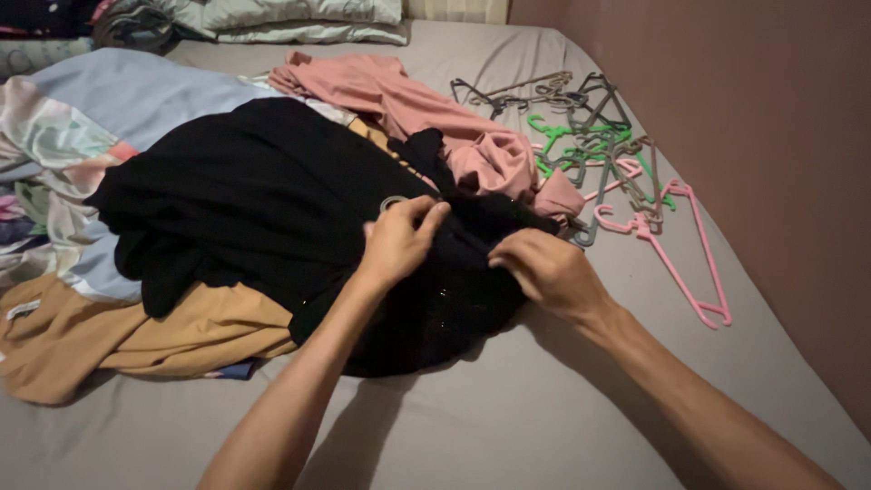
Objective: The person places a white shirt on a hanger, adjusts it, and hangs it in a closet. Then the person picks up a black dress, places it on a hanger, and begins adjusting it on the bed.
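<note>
Both hands are down on a large black knitted garment (272, 200), soft and crumpled, heaped on the grey bed sheet (508, 399). Left hand (396, 240): grip pressed together, thumb and fingers pinching a fold of the black fabric at the top of the heap, just beside a small pale ring-shaped piece (392, 202) — whether that ring belongs to the garment cannot be told. Right hand (547, 269): grip also closed, fingertips pinching the black fabric's near edge, knuckles up. The two grips sit close together, a short strip of cloth stretched between them. From both grips the bulk of the garment lies away to the left and slightly beyond, its long axis running roughly left to right across the bed; the left hand is the nearer to that bulk, the right holds the end of it. Under the black piece, on the near left of the grips, a mustard-yellow cloth (136, 336); farther left, a pale blue and floral patterned sheet (82, 136). Beyond the grips lies a dusty pink garment (426, 109), touching the black one. Right of the right-hand grip and beyond it — a loose tangle of plastic hangers (590, 136) in grey, green and tan, with one pink plastic hanger (676, 249) nearest, apart from the hand.
</note>
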